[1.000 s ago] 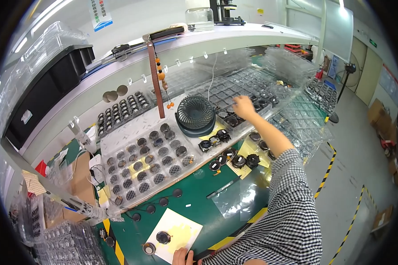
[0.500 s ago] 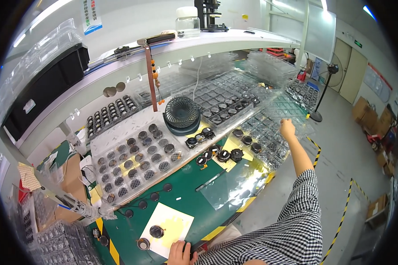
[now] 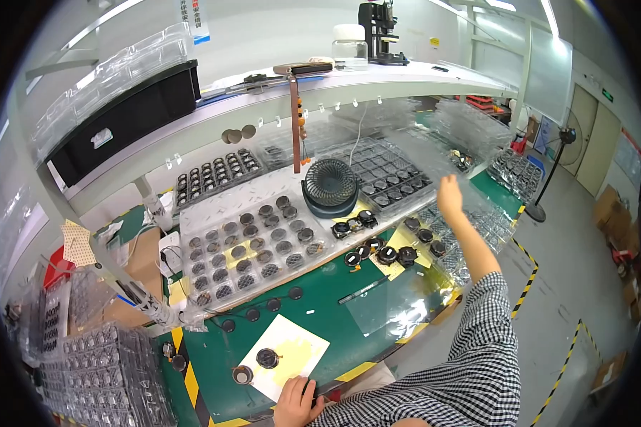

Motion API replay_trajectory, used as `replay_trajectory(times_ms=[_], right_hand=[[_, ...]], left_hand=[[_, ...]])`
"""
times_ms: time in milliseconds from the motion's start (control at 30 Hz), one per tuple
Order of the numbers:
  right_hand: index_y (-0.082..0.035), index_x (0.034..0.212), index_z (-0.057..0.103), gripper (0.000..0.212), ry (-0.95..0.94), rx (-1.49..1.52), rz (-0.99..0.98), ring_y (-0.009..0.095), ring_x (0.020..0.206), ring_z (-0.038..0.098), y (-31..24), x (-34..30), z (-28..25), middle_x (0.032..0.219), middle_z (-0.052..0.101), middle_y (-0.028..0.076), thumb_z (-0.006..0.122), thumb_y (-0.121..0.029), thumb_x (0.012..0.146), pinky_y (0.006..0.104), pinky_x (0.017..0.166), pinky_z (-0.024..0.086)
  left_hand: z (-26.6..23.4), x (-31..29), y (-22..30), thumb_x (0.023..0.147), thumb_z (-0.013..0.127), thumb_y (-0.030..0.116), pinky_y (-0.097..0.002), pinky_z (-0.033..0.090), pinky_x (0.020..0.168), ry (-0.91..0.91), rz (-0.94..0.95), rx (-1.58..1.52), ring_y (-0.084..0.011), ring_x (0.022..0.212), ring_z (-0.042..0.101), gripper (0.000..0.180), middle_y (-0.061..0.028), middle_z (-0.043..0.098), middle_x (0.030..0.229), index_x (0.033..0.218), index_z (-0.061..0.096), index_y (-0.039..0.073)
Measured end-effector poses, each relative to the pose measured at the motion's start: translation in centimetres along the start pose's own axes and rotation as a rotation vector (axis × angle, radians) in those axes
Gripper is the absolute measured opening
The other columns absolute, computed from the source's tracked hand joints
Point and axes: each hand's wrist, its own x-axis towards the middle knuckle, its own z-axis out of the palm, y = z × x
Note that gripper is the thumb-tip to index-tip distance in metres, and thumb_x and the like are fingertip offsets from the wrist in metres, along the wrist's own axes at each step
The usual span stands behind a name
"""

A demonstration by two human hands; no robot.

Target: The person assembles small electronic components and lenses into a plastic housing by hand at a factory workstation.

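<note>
My left hand [image 3: 297,403] rests at the front edge of the green table, fingers curled around something dark that I cannot make out. It touches the lower corner of a white sheet with a yellow patch [image 3: 303,349]. On that sheet lies a round black part [image 3: 267,358], and a second round part with a pale face [image 3: 242,375] sits at its left edge. My right hand [image 3: 449,197] is stretched far out over the clear compartment trays [image 3: 488,231] at the right, fingers pressed together. Whatever they may hold is too small or hidden.
A dark desk fan [image 3: 330,188] stands mid-bench beside a clear tray of round parts [image 3: 256,249]. More round black parts [image 3: 387,255] lie on yellow paper. Stacked clear trays [image 3: 103,373] stand at the lower left. A shelf [image 3: 399,77] runs overhead; a pole fan [image 3: 564,153] is beyond the table.
The view has swung, shifting the scene rightward. My right hand has moved left and away across the trays; more green tabletop shows beyond it. My left hand stays by the sheet.
</note>
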Motion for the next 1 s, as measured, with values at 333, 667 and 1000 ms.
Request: replay_trajectory(times_ms=[333, 667, 1000], right_hand=[[0.000, 0.094, 0.057, 0.015, -0.117, 0.190, -0.242, 0.036, 0.098, 0.058, -12.4, -2.2, 4.4, 0.107, 0.053, 0.018, 0.055, -0.003, 0.080, 0.0431, 0.079, 0.054], [0.000, 0.110, 0.062, 0.025, -0.133, 0.558, -0.422, 0.040, 0.107, 0.057, -11.2, -0.6, 8.8, 0.114, 0.061, 0.023, 0.055, -0.008, 0.088, 0.0458, 0.093, 0.046], [0.000, 0.117, 0.058, 0.026, -0.340, 0.962, -0.401, 0.030, 0.114, 0.054, -16.5, -10.2, -9.5, 0.120, 0.058, 0.016, 0.055, -0.002, 0.091, 0.0355, 0.099, 0.041]], left_hand=[[0.3, -0.3, -0.2, 0.071, 0.074, 0.006, -0.0467, 0.050, 0.089, 0.023, 0.015, -0.020, -0.0432, 0.101, 0.058, 0.047, -0.0245, 0.057, 0.111, 0.113, 0.057, -0.008], [0.9, -1.3, -2.6, 0.076, 0.072, 0.018, -0.0420, 0.051, 0.091, -0.020, 0.027, -0.055, -0.0344, 0.099, 0.060, 0.043, -0.0172, 0.060, 0.106, 0.112, 0.061, -0.003], [0.6, -2.7, -2.2, 0.076, 0.071, 0.011, -0.0435, 0.052, 0.090, 0.064, 0.019, -0.121, -0.0362, 0.100, 0.061, 0.046, -0.0194, 0.059, 0.110, 0.117, 0.058, -0.004]])
